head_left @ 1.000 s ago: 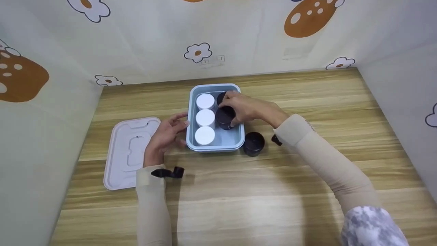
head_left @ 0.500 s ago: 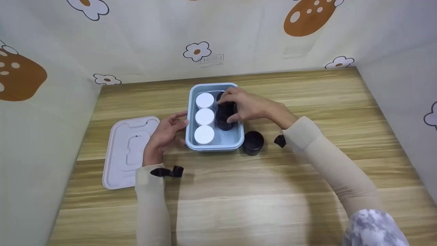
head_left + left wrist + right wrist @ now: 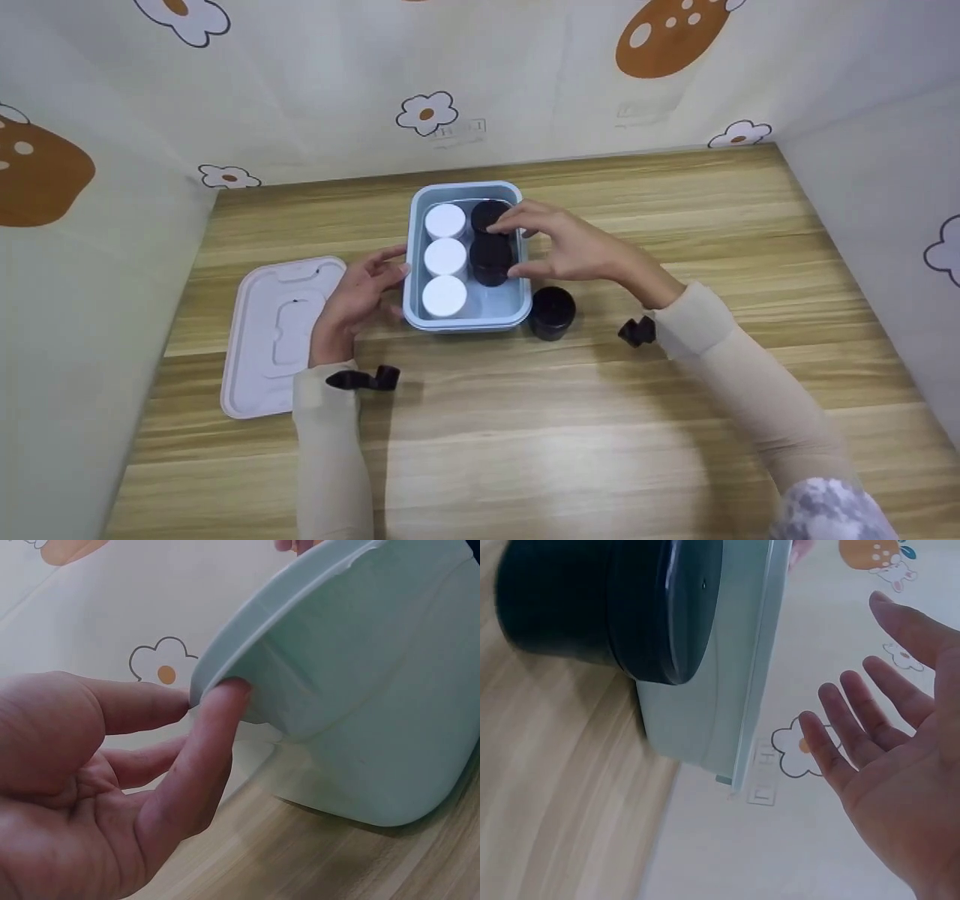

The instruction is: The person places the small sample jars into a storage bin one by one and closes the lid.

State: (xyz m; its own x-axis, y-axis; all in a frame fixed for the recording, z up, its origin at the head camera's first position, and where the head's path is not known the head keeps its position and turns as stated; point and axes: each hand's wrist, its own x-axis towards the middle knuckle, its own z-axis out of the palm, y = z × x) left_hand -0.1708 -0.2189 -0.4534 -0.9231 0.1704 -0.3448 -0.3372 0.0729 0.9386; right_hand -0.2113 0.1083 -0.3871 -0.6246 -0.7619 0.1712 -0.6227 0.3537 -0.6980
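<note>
A light-blue plastic box (image 3: 414, 300) holds white-lidded round jars (image 3: 445, 257) in its left row and two black jars (image 3: 491, 255) in its right row. My left hand (image 3: 358, 296) steadies the box's left side; in the left wrist view, fairly straight fingers (image 3: 199, 754) touch its rim and outer wall. My right hand (image 3: 577, 244) is over the box's right edge, thumb and fingers spread beside the black jars, with nothing held. In the right wrist view that hand shows an open palm. Another black jar (image 3: 553, 311) stands outside, by the box's front right corner.
A white lid (image 3: 259, 337) with a moulded recess lies on the wooden table (image 3: 480, 450) left of the box, partly behind my left hand. Patterned sheets (image 3: 322, 90) enclose the table at the back and both sides.
My right hand has let go of the nearer black jar, which stays in the box. That hand has drawn back to the right with its fingers spreading. My left hand stays at the box.
</note>
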